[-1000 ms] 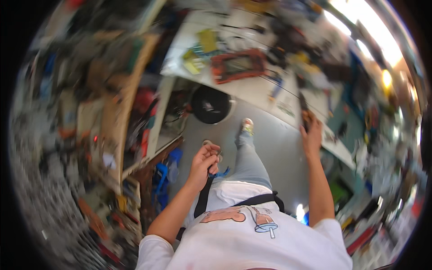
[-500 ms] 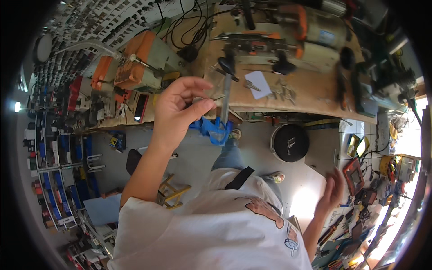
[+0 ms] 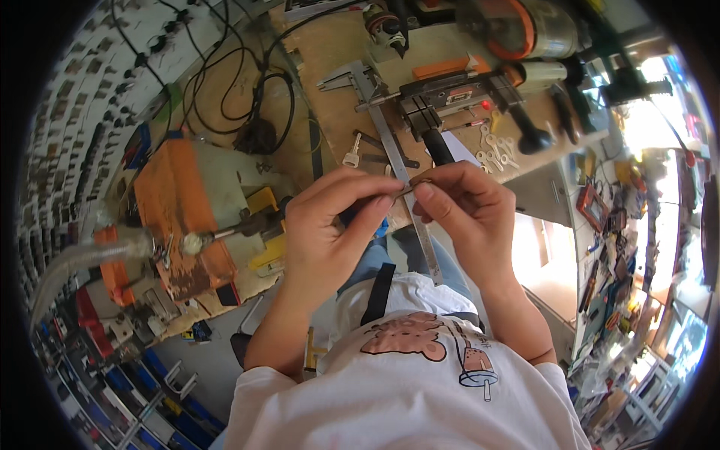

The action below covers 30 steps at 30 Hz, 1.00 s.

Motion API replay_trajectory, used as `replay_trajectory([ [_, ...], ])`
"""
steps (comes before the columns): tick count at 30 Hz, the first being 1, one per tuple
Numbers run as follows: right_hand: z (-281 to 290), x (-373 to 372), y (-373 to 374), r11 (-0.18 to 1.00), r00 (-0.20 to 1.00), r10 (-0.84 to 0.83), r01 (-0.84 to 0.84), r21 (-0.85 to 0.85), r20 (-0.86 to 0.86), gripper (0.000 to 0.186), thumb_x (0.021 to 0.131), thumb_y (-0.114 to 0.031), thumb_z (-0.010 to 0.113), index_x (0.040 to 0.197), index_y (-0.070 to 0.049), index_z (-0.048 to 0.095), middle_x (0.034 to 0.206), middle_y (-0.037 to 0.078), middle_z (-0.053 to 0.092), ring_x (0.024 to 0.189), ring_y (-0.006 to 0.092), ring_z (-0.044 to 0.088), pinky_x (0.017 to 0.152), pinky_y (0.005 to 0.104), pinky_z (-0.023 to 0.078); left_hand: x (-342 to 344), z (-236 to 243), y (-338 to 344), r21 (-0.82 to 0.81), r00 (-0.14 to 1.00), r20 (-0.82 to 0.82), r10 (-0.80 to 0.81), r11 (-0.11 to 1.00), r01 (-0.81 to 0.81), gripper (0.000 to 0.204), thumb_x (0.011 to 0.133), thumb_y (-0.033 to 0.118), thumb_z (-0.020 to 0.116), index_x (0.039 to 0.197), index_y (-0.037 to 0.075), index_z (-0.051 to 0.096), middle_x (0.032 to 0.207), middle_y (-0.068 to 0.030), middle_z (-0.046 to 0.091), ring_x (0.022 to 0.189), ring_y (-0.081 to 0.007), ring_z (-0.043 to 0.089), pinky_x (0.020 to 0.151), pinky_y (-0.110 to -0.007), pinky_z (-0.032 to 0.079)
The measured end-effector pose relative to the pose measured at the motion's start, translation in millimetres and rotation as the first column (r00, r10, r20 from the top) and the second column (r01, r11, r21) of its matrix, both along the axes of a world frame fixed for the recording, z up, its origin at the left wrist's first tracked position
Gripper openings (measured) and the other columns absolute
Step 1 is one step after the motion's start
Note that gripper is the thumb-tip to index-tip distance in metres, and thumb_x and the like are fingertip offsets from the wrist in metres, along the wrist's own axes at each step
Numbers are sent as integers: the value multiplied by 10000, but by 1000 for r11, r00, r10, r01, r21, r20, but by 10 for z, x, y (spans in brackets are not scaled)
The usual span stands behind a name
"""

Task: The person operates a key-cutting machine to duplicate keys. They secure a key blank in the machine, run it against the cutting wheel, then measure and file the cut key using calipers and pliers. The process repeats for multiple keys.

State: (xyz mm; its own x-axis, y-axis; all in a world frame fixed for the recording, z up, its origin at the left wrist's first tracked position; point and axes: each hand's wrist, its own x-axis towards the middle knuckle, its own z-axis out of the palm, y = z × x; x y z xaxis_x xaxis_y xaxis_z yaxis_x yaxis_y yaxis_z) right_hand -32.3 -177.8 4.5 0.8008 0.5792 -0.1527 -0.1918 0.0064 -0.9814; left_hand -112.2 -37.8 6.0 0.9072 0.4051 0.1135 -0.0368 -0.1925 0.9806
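My left hand (image 3: 326,214) and my right hand (image 3: 476,221) meet in front of me near the bench's front edge. Their thumbs and fingertips pinch a small thin key (image 3: 403,193) between them, mostly hidden by the fingers. Beyond and below the hands a long metal caliper (image 3: 386,139) lies across the bench, its end jutting past the edge. A single key (image 3: 352,152) rests left of the caliper. Several loose keys (image 3: 495,148) lie to the right, close to a white paper (image 3: 457,146) partly covered by a key-cutting machine (image 3: 450,105).
An orange and pale-green machine (image 3: 184,217) stands at the left, a flexible lamp arm (image 3: 97,255) in front of it. Black cables (image 3: 225,82) tangle at the back left. Small hanging items cover the wall (image 3: 75,112). Tools crowd the right side.
My right hand has come up from low on the right to join the left at the key. The view has moved closer to the bench and turned.
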Motion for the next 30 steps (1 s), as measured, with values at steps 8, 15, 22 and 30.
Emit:
replay_trajectory([
  [8,-215,118,-345,906,925,-342,371,-201,166,239,864,-76,567,1087,9,555,774,5,567,662,36,502,566,163,397,634,-388,139,363,995,22,94,927,-95,103,781,6,620,884,11,626,747,-88,579,607,-195,554,549,-259,423],
  [15,-538,-138,-339,944,949,-305,290,-157,-82,389,788,-128,665,1143,-19,548,906,35,613,788,112,569,679,239,453,774,-495,206,496,1000,2,-3,869,1,138,783,7,631,914,26,668,736,-60,575,589,-123,519,525,-225,403],
  [22,-572,50,-215,932,815,-50,246,-266,577,481,705,-86,703,1150,23,558,975,127,584,801,192,569,704,276,450,810,-412,238,617,996,-56,-65,782,86,172,773,13,650,942,29,679,778,-43,592,662,-92,523,583,-203,412],
  [30,-537,91,-142,853,467,105,411,-321,878,370,565,-101,703,930,-165,708,1030,104,569,870,232,525,732,271,435,818,-470,259,596,994,18,-107,799,76,164,760,-48,617,911,-1,659,742,-82,591,604,-154,569,541,-233,440],
])
